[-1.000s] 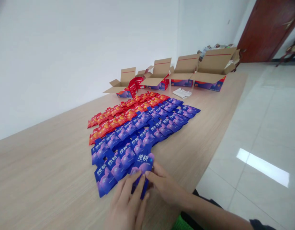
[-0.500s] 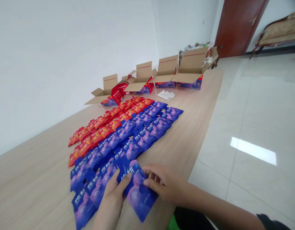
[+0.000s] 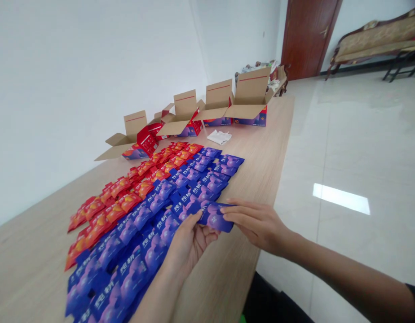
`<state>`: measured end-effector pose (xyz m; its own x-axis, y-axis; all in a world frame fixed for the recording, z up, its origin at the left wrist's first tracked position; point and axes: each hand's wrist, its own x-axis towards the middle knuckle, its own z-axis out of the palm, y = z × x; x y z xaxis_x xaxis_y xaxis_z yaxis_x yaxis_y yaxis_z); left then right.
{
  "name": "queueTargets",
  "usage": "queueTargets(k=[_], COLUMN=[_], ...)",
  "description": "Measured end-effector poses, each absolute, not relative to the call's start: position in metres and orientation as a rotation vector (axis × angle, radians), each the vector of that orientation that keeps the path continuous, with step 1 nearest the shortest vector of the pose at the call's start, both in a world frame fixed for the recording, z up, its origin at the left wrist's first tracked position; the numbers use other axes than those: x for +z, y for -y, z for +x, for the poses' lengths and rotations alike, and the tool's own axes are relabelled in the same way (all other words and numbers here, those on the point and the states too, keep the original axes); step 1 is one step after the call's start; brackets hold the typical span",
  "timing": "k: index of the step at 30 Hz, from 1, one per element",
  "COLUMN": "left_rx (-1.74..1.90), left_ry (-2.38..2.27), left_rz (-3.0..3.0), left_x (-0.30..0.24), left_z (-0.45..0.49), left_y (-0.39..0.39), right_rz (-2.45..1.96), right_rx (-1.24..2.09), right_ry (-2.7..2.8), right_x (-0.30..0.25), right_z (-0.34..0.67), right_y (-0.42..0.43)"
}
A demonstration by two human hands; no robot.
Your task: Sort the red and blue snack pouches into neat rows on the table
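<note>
Between my hands a blue-purple packet (image 3: 216, 217) is held just above the near edge of the blue rows. My left hand (image 3: 190, 244) grips its left end, thumb on top and fingers underneath. At its right end my right hand (image 3: 258, 224) is closed on the packet's edge, the fingers stretched over it and the thumb hidden. Overlapping blue packets (image 3: 155, 251) with white lettering lie in slanting rows beside my left hand. Beyond them are rows of red-orange packets (image 3: 109, 215).
Open cardboard boxes (image 3: 250, 110) with raised flaps stand along the back of the wooden table (image 3: 261, 175). A folded white cloth (image 3: 219, 137) lies before them. Past the table's right edge is a shiny tiled floor (image 3: 345, 157), with a sofa (image 3: 376, 42) farther off.
Both hands have moved forward with the packet, away from my body. The packet now lies flatter, and my right hand has turned with its fingers stretched over the edge. The view has shifted right.
</note>
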<state>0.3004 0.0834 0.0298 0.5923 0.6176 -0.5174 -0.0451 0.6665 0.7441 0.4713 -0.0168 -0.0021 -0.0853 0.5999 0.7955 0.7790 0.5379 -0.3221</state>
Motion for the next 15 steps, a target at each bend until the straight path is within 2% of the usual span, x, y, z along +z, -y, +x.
queueTargets(k=[8, 15], left_rx=[0.184, 0.218], left_ry=[-0.755, -0.881], left_rz=[0.93, 0.918], left_x=[0.002, -0.003], left_z=[0.244, 0.186], left_y=[-0.085, -0.074], right_rz=[-1.411, -1.487], right_rx=[-0.256, -0.329], right_ry=[1.513, 1.777], right_x=[-0.032, -0.051], right_z=[0.546, 0.574], right_y=[-0.047, -0.09])
